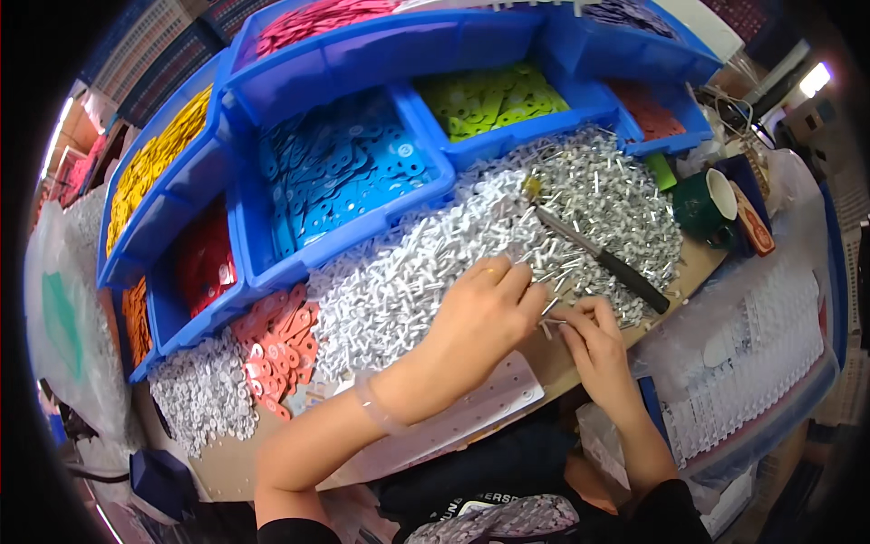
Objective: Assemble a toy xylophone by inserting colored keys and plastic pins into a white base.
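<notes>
My left hand (489, 304) is closed, its fingers curled together at the front edge of a heap of small white and silver pins (390, 299). What its fingertips hold is hidden. Close beside it, my right hand (596, 349) pinches a tiny silver pin (547, 326) between thumb and forefinger. The two sets of fingertips almost meet. Beneath my left forearm lies a white plate with rows of small holes (507, 390), partly covered. A tool with a black handle (625, 275) rests on the heap, just beyond my right hand.
Blue bins (362, 222) hold blue tags (344, 172), lime tags (489, 100), yellow and red tags. Coral tags (283, 349) and grey washers (204, 390) lie loose at left. A dark green mug (705, 207) and a clear tray of white strips (743, 372) stand at right.
</notes>
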The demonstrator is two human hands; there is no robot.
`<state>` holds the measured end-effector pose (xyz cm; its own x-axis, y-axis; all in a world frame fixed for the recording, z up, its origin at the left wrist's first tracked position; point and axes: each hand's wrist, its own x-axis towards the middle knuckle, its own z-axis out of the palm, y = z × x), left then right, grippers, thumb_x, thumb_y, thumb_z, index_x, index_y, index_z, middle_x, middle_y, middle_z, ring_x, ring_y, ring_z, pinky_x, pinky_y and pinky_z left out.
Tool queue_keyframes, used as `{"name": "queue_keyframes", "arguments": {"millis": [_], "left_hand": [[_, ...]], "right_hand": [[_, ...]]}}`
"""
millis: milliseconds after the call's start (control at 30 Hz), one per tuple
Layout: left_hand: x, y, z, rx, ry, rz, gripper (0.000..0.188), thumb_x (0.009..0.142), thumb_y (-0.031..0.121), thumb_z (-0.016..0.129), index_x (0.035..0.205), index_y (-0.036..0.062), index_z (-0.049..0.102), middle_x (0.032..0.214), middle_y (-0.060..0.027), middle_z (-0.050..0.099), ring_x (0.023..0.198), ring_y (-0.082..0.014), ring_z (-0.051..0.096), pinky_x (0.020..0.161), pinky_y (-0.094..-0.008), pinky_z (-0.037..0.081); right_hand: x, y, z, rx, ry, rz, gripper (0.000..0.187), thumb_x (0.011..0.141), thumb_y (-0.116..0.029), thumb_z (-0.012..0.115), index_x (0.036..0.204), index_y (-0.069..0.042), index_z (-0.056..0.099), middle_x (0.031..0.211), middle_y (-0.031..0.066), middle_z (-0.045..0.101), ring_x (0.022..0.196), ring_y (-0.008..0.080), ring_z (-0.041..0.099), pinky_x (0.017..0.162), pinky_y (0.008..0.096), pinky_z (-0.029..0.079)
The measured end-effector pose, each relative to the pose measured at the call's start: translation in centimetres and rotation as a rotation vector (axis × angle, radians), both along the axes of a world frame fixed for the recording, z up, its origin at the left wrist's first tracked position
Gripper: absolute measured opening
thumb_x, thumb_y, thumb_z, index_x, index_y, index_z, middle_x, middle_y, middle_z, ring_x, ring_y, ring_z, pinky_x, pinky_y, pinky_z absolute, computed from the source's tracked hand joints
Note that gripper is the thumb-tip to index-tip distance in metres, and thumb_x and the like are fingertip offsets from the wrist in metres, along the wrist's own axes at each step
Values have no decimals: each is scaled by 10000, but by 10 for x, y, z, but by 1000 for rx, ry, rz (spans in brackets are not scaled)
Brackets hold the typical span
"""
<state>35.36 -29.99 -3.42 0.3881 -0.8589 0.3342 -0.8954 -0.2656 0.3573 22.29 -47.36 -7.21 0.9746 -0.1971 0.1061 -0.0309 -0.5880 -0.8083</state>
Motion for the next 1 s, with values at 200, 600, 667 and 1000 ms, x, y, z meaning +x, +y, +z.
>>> {"name": "queue_keyframes", "arguments": {"millis": [200,600,667,1000], "left_hand": [[-49,66,-7,-110,416,97,343,785,-11,646,1128,-7,639,987,-128,645,901,-300,643,736,-380,526],[-67,61,-17,-81,229,-38,483,760,55,677,1224,-50,596,968,-125,668,870,-262,641,735,-340,541],[-74,59,-21,-44,177,-49,485,764,56,677,1230,-50,594,1002,-126,670,890,-268,639,756,-348,542],[-77,113,7,-85,292,426,310,754,-62,691,1052,23,674,1038,-91,685,980,-285,614,852,-371,497]], "right_hand": [[-9,10,21,59,-19,65,247,796,57,727,1035,11,686,927,90,672,783,150,658,688,257,518],[-9,22,17,60,-71,167,147,790,24,756,917,6,685,890,104,688,770,194,682,648,285,538],[-7,23,17,65,-25,178,145,787,22,755,913,2,685,888,102,684,771,206,679,646,293,533],[-1,23,13,-69,-124,283,139,751,25,756,865,-4,683,859,90,675,747,249,661,648,323,529]]}}
